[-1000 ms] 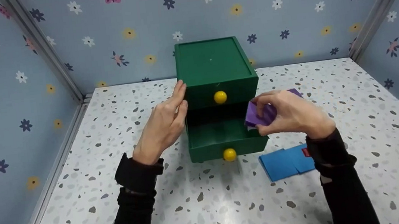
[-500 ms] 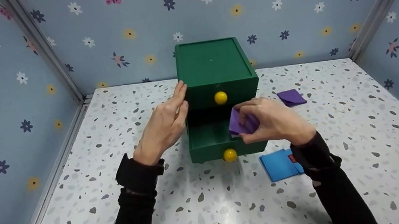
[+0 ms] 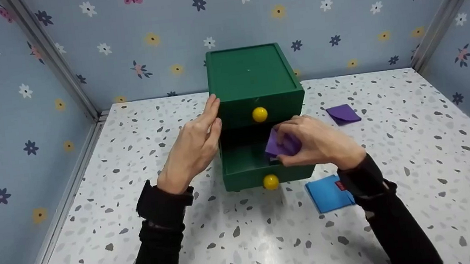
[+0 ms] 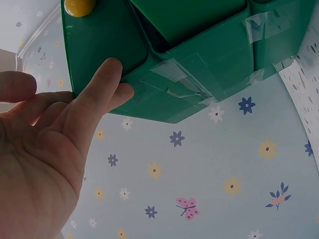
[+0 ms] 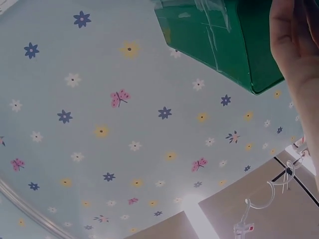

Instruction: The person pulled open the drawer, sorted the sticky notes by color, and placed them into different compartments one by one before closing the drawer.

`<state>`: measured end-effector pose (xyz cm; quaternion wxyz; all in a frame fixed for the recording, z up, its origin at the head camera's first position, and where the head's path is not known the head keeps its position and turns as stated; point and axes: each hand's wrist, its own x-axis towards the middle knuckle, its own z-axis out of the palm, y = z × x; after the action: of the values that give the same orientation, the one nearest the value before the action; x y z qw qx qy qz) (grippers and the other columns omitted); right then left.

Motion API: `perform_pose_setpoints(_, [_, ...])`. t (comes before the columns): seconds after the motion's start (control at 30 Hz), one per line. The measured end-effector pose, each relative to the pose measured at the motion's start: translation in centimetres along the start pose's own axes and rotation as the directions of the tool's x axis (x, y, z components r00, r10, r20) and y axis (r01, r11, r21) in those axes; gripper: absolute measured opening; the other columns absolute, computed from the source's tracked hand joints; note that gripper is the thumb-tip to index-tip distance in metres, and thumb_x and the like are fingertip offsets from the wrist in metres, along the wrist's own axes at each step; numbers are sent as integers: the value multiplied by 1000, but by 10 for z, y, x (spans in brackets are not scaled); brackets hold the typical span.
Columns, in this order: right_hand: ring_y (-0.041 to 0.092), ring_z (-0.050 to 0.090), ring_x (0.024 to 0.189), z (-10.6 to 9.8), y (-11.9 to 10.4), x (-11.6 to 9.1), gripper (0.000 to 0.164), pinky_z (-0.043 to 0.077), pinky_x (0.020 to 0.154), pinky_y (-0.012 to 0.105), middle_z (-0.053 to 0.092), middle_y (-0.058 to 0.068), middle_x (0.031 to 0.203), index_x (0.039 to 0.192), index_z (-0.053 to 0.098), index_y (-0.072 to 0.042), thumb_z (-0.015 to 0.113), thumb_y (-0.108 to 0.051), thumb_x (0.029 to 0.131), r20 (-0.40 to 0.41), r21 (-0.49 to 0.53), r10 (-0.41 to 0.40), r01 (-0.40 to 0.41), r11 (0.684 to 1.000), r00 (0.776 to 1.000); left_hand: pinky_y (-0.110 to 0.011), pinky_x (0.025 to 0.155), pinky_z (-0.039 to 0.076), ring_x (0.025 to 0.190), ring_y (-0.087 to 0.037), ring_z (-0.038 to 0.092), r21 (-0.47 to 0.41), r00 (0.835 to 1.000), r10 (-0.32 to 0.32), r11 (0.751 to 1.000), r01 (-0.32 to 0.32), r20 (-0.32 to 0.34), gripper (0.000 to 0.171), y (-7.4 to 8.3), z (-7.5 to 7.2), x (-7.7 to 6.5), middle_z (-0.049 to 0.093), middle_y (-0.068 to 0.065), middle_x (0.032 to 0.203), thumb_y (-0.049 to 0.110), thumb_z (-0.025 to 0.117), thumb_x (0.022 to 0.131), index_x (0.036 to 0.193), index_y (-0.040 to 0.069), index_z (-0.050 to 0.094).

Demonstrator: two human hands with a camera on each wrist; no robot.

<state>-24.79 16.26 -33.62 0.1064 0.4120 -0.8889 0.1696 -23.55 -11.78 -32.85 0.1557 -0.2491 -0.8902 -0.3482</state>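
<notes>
Green drawer cabinet (image 3: 250,70) could slide if your left hand (image 3: 190,148), fingers straight against its side, slips; lower drawer (image 3: 245,180) sits pulled out. Your right hand (image 3: 318,143) pinches the folded purple cloth (image 3: 273,146) at that drawer's right half; snagging the rim could loosen it.

Your right grip (image 3: 318,142) pinches a purple cloth (image 3: 278,145) at the pulled-out lower drawer (image 3: 245,179); your left grip (image 3: 190,150) touches the green cabinet (image 3: 250,70) along its front-left edge.
</notes>
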Motion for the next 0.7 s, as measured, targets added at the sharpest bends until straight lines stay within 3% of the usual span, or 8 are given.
perform_pose_setpoints(0.33, [13,48,75,7,4,1,27,38,65,25,56,-2,79,95,62,-17,69,-37,80,24,-15,53,-52,999,998,-32,113,31,139,-13,31,5,1000,-10,1000,10,6,50,0,-1,-1,25,-7,155,29,29,104,147,5,29])
perform_pose_setpoints(0.7, [21,52,89,14,4,4,31,43,77,33,62,3,91,100,62,-14,67,-38,81,-9,-80,9,-10,997,1000,-33,113,33,139,-14,32,3,1000,-18,1000,18,12,50,1,-1,-1,24,-6,156,30,29,104,148,6,29])
